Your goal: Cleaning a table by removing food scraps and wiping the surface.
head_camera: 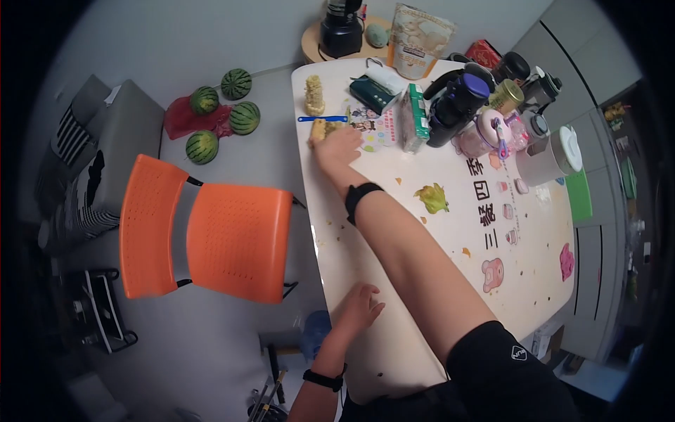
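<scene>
My right hand (pixel 340 146) reaches to the far left part of the white table (pixel 369 232), palm down over a yellowish, bumpy piece (pixel 318 130) that looks like corn cob. The hand covers part of this piece, so I cannot tell whether the fingers grip it. Just beyond lies a slim blue tool or strip (pixel 311 119). Farther back is a pale, bumpy corn cob (pixel 315 96). Over the table's near left edge hovers my left hand (pixel 360 306), its fingers apart and holding nothing. Both wrists wear black bands.
A wilted green leaf (pixel 432 198) and orange scraps lie mid-table. A green-topped carton (pixel 415 118), a dark bottle (pixel 456 108), a lidded pitcher (pixel 548 155) and a pouch (pixel 420 42) crowd the back right. Left stand an orange chair (pixel 240 240) and several watermelons (pixel 244 117) on the floor.
</scene>
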A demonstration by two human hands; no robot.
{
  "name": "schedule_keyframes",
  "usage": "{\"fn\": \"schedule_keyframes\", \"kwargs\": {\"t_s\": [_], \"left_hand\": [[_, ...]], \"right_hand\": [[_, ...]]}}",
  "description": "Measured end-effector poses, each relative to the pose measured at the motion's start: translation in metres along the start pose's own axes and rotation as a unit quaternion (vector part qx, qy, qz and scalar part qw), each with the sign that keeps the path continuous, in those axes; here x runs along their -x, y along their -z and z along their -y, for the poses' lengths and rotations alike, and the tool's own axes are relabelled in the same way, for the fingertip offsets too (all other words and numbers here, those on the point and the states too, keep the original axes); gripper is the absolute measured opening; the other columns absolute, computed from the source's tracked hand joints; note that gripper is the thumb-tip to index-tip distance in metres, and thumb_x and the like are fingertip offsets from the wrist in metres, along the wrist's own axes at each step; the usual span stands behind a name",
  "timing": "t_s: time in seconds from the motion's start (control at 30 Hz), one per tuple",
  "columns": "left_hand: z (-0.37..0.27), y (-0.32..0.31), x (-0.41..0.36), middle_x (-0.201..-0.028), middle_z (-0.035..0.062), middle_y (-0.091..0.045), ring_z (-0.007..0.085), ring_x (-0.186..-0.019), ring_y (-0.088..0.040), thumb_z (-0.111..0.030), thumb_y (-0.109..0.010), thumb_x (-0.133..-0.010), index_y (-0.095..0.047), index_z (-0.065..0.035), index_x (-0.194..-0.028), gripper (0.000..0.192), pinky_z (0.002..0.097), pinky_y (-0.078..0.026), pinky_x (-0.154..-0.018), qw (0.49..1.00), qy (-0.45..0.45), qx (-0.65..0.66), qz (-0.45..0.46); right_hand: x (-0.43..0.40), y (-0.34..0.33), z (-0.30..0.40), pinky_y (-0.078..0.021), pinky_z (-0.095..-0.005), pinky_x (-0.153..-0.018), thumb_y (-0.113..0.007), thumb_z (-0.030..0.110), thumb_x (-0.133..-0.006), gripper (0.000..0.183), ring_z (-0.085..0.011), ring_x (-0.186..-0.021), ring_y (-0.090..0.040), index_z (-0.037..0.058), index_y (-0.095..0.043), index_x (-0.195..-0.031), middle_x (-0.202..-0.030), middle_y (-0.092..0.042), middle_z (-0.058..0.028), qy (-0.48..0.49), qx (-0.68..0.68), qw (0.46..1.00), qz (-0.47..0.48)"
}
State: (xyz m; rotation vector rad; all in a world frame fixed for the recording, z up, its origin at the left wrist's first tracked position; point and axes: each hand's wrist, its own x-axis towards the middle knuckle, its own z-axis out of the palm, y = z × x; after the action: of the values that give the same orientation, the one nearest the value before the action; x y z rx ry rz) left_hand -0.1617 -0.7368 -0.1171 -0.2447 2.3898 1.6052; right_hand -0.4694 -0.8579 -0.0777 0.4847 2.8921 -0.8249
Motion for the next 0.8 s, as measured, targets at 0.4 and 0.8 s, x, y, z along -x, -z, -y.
{"fn": "schedule_keyframes", "kwargs": {"t_s": [0.4, 0.8], "left_hand": [[0.005, -0.007, -0.002, -0.092, 0.0131, -0.049, 0.0245, -0.077, -0.051, -0.012, -0.067, -0.075, -0.051, -0.0044, -0.101, 0.031, 0.0371, -0.045, -0.071, 0.996, -0.076, -0.035, -0.033], [-0.012, 0.007, 0.007, -0.088, 0.0071, -0.041, 0.0144, -0.07, -0.047, -0.011, -0.065, -0.08, -0.052, -0.0041, -0.102, 0.027, 0.0267, -0.044, -0.064, 1.0, -0.008, -0.003, 0.003]], "right_hand": [[0.003, -0.011, 0.001, -0.0337, -0.0399, -0.086, -0.054, 0.017, -0.081, 0.032, -0.0289, -0.097, -0.057, 0.0027, -0.045, -0.108, -0.097, -0.062, -0.0178, 0.114, -0.032, 0.992, 0.036], [-0.022, 0.125, -0.193, -0.0404, -0.0313, -0.052, -0.072, 0.018, -0.073, 0.021, -0.0139, -0.057, -0.058, 0.0135, -0.057, -0.088, -0.08, -0.063, -0.0019, -0.248, -0.412, 0.654, 0.584]]}}
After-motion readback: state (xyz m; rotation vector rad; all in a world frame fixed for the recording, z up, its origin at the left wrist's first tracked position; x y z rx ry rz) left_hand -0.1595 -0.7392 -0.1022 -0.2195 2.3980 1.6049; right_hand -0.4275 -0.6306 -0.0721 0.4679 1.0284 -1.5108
